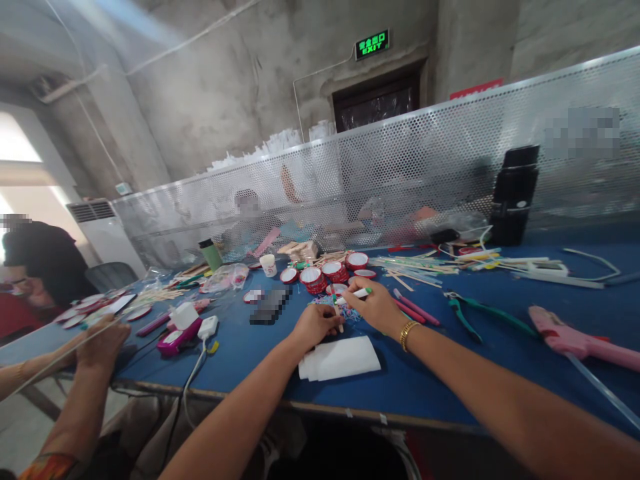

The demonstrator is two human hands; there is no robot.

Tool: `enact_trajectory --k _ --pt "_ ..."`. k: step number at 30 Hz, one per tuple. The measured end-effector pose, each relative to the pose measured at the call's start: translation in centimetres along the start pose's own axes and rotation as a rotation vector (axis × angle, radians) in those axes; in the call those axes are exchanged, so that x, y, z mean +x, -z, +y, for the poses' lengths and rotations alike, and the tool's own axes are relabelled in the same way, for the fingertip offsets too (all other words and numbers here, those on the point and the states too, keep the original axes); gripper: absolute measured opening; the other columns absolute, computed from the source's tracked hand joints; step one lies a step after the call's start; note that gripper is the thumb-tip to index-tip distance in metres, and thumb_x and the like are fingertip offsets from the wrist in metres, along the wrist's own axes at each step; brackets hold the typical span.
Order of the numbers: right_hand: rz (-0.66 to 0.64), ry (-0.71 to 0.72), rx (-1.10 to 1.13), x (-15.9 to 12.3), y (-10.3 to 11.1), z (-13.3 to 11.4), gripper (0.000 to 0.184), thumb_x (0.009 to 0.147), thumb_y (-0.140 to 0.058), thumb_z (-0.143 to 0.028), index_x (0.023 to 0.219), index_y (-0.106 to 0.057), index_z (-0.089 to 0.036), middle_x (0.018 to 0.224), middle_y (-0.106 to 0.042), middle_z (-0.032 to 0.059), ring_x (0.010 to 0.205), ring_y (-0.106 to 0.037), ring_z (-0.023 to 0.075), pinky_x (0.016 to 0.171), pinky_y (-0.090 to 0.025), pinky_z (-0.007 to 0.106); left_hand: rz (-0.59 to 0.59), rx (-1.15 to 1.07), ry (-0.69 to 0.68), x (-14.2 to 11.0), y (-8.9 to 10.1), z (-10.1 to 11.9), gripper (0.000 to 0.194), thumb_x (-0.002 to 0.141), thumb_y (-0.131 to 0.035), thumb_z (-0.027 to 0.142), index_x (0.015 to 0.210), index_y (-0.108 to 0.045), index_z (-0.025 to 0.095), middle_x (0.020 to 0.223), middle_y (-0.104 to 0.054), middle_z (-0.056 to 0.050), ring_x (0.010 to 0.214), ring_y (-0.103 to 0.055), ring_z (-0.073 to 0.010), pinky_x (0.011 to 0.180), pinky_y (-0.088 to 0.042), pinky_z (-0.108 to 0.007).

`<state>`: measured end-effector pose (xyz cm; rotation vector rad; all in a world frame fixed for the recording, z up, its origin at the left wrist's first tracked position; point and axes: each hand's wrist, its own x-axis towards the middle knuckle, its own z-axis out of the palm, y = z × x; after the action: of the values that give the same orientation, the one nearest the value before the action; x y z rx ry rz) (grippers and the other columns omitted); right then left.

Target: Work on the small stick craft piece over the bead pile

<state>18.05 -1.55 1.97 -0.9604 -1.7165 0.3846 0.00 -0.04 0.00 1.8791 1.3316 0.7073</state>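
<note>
My right hand [377, 307], with a gold bracelet at the wrist, is closed around a white marker [356, 296] with a green end. Just to its left, my left hand [316, 325] pinches a small wooden stick [341, 327], and the marker is close to it. What the marker's tip touches is too small to tell. Beneath and behind both hands lies a scatter of small coloured bits [323, 301]. Folded white paper [343, 359] lies on the blue table in front of my hands. Round red-rimmed drums [313, 280] with white tops stand just beyond.
Green-handled pliers [463, 317] and a pink glue gun [565, 333] lie to the right. A black flask [515, 197] stands near the perforated metal divider [400, 167]. A paper cup [269, 265] is at the back. Another person's hand [103, 343] works at the left beside a purple power strip [179, 335].
</note>
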Motion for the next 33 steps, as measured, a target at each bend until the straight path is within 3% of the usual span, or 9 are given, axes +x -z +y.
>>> enact_trajectory --k 33 --pt "0.006 -0.025 -0.042 0.09 0.03 0.4 0.02 0.079 -0.053 -0.035 0.065 -0.054 -0.021 0.062 -0.059 -0.0012 0.059 -0.049 0.0135 0.059 -0.036 0.026 -0.001 0.018 0.02 -0.18 0.02 0.35 0.033 0.068 -0.062 0.047 0.067 -0.062 0.014 0.056 -0.059 0.0 0.05 -0.049 -0.0101 0.049 -0.032 -0.021"
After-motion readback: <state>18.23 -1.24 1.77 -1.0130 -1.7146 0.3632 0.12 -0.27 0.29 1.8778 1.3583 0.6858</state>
